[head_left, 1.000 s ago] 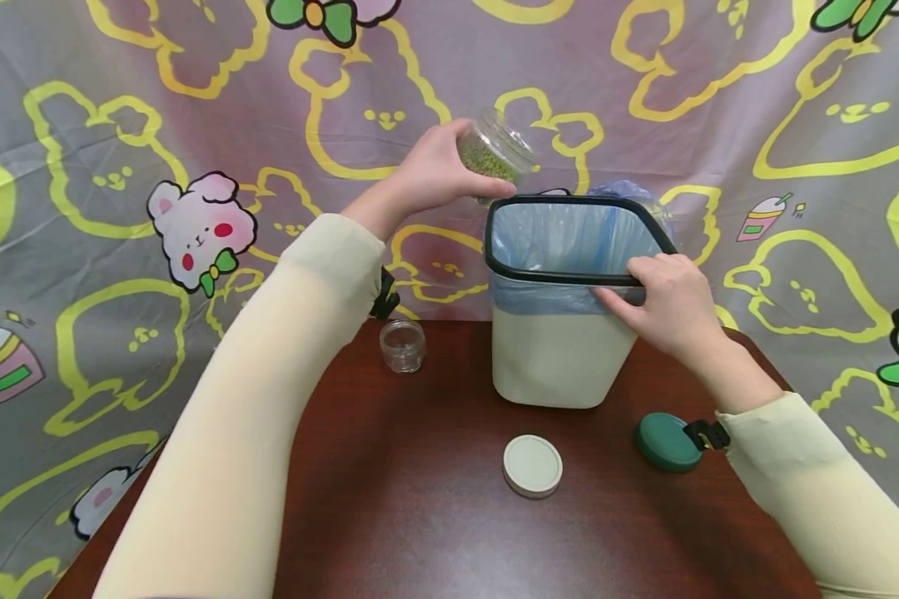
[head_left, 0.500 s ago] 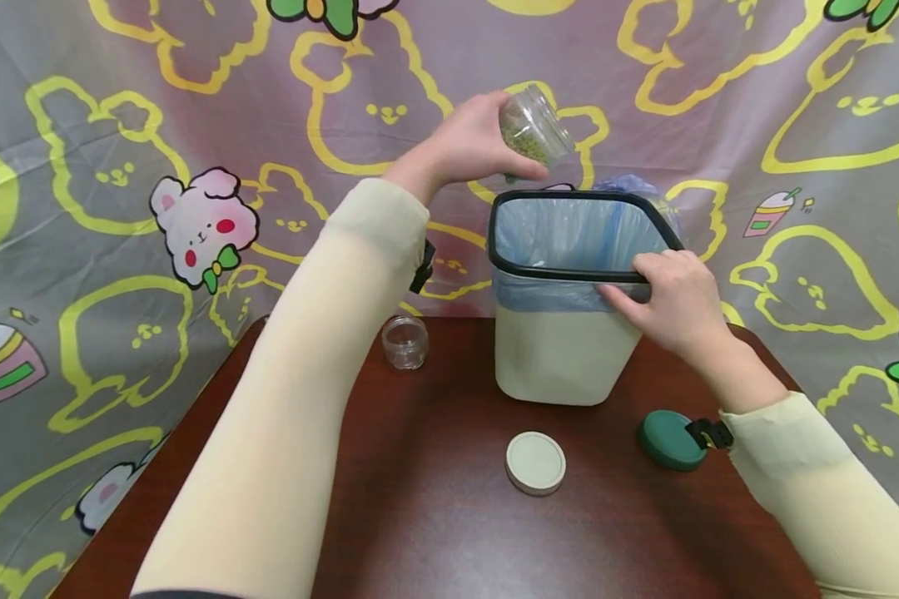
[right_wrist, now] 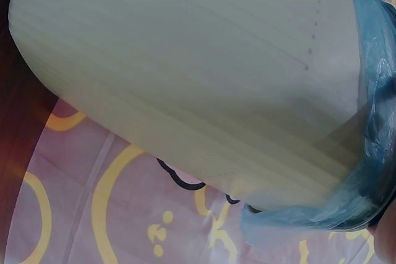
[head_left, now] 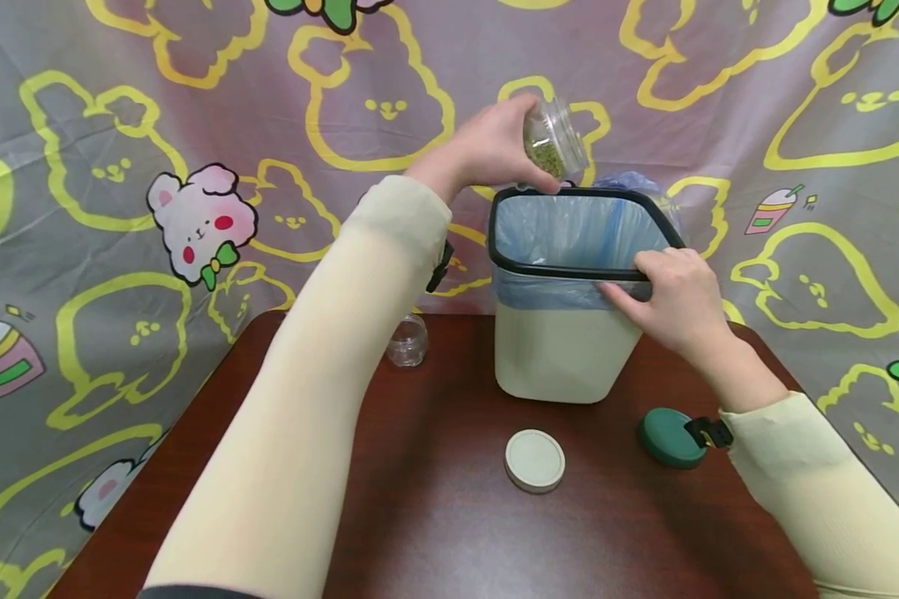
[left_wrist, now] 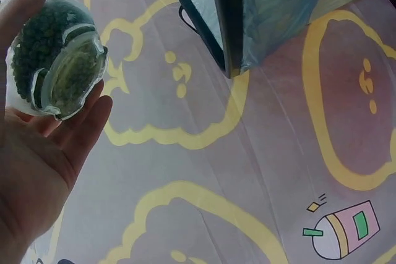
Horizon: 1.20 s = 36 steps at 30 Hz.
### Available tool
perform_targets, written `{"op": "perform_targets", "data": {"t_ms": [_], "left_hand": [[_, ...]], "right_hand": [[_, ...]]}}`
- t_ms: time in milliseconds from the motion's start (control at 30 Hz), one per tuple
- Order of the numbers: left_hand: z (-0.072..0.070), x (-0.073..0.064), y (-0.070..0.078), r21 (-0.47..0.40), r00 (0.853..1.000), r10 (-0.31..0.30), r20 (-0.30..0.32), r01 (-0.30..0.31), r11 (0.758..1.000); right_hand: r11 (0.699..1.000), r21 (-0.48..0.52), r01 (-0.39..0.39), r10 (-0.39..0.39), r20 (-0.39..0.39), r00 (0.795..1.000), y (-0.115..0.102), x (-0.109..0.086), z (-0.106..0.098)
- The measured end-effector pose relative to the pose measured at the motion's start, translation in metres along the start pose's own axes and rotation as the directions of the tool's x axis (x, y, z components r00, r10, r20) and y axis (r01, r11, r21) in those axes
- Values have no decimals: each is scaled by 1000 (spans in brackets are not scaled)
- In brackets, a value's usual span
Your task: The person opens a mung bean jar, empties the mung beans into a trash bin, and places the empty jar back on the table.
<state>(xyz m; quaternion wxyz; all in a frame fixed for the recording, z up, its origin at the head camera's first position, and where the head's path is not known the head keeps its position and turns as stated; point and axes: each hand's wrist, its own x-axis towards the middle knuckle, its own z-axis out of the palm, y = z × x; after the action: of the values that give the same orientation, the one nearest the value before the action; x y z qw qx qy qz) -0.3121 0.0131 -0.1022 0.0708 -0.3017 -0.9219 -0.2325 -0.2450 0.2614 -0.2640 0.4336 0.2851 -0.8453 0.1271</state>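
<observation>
My left hand (head_left: 498, 150) grips a clear jar (head_left: 554, 137) holding small green granules. The jar is tipped with its mouth to the right, above the left back part of the bin's rim. In the left wrist view the jar (left_wrist: 59, 54) shows its base, with thumb and fingers around it. My right hand (head_left: 677, 291) holds the black rim at the bin's front right corner, thumb below and fingers over the top. The bin (head_left: 562, 353) is off-white, stands upright on the table and has a blue plastic liner (head_left: 554, 229) folded over its edge.
A second clear jar (head_left: 408, 343) stands at the back left of the brown table (head_left: 434, 499), partly behind the left sleeve. A white lid (head_left: 535, 460) lies in front of the bin, and a green lid (head_left: 670, 437) beside the right wrist. Patterned cloth (head_left: 389, 83) hangs behind.
My left hand has carried the jar rightward, rising and then dipping slightly toward the bin's rim, and the jar's tilt has shifted. The right hand keeps its hold on the rim.
</observation>
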Motion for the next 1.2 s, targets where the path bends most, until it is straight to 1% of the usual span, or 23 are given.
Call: {"op": "perform_targets", "data": {"t_ms": [267, 433, 567, 733, 933, 1033, 1200], "left_hand": [[1, 1, -4, 101, 999, -19, 38, 15, 995], [0, 0, -4, 146, 999, -20, 40, 14, 989], [0, 1, -3, 170, 999, -7, 37, 0, 985], [-1, 2, -2, 204, 999, 0, 48, -9, 979], [-3, 4, 0, 240, 999, 36, 40, -45, 970], [-4, 4, -1, 249, 998, 35, 44, -45, 967], [-2, 5, -2, 251, 997, 21, 71, -39, 967]], "right_hand": [[1000, -1, -2, 2, 8, 1000, 1, 0, -1], [1000, 1, 7, -7, 7, 1000, 0, 1, -1], [1000, 2, 6, -6, 8, 1000, 0, 1, -1], [1000, -5, -5, 5, 17, 1000, -1, 0, -2], [1000, -9, -13, 14, 22, 1000, -1, -1, -1], [1000, -10, -11, 11, 21, 1000, -1, 0, 0], [1000, -11, -11, 11, 22, 1000, -1, 0, 0]]}}
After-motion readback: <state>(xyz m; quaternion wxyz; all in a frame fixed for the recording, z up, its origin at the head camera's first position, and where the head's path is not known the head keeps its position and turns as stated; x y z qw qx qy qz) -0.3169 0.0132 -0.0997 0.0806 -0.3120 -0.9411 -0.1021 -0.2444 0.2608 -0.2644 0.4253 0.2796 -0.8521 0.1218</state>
